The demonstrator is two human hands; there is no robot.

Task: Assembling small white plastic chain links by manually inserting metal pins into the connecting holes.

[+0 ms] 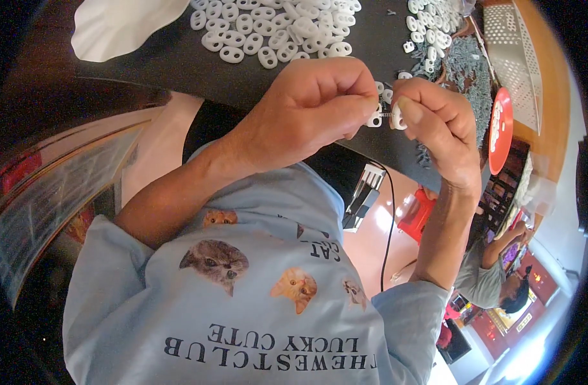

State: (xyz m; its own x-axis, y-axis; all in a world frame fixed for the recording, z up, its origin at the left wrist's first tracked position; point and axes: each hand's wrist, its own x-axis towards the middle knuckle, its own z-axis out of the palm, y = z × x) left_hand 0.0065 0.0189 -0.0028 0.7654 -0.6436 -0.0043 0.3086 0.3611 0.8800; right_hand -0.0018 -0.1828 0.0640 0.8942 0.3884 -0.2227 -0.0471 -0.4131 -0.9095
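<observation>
the left hand (310,106) is closed, thumb and forefinger pinched at the tips; what lies between them is hidden and cannot be told. the right hand (440,122) grips a small white oval plastic piece (398,118) between thumb and forefinger, just beside the left fingertips and above the near edge of a dark, flat-topped desk (146,72). a thin gray ridged spring-like part (387,115) spans the narrow gap between the hands. beyond the left hand, a broad pile of white oval two-holed plastic pieces (267,27) covers part of the desk. beyond the right hand: a smaller heap of white pieces (428,25), next to a tangled heap of small gray-blue parts (466,74). at right, a round red plastic dish (500,154) carries white pieces.
</observation>
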